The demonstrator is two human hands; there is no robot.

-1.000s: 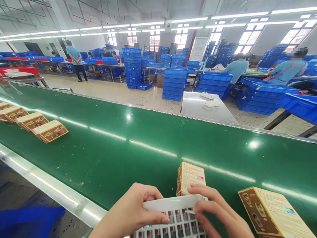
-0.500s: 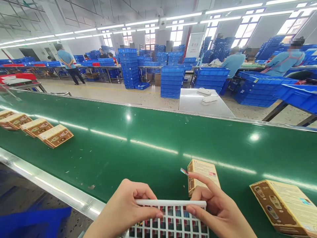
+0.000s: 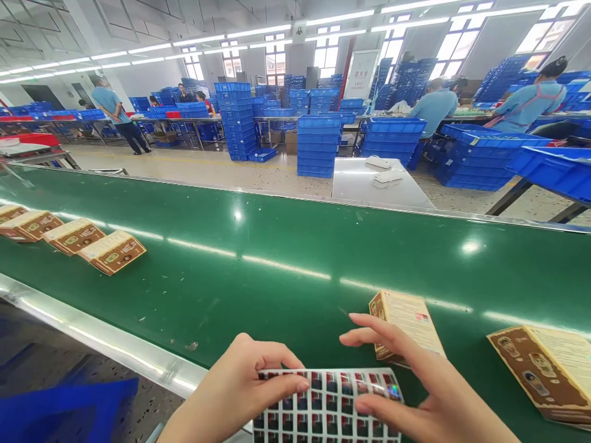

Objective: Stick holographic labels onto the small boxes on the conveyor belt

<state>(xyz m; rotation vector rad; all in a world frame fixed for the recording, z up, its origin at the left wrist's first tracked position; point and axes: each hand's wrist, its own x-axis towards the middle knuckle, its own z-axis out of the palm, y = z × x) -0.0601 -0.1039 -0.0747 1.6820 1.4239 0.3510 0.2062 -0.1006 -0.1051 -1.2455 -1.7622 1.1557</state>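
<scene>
My left hand (image 3: 249, 384) grips a sheet of small stickers (image 3: 323, 409) by its upper left, thumb on top and fingers behind. The sheet carries rows of dark red and black stickers in a white grid; its lower part runs out of view. Over its right side, my right hand (image 3: 406, 375) is spread, the index and middle fingers stretched out and the thumb above or touching the sheet; I cannot tell which. A shiny rainbow patch shows at the sheet's upper right corner. Just behind the right fingers lies a brown and cream box (image 3: 409, 320), partly covered by the hand.
The green conveyor belt (image 3: 258, 271) crosses in front of me with a metal edge. Another box (image 3: 545, 369) lies at right, and several boxes (image 3: 113, 252) stand in a row at left. Beyond are a metal table (image 3: 360, 184), stacked blue crates (image 3: 318, 144) and several people.
The boxes have shifted right along the belt. My right hand has moved right and spread its fingers; the small shiny sticker on its index fingertip no longer shows there. The sheet's rolled top edge now lies flatter.
</scene>
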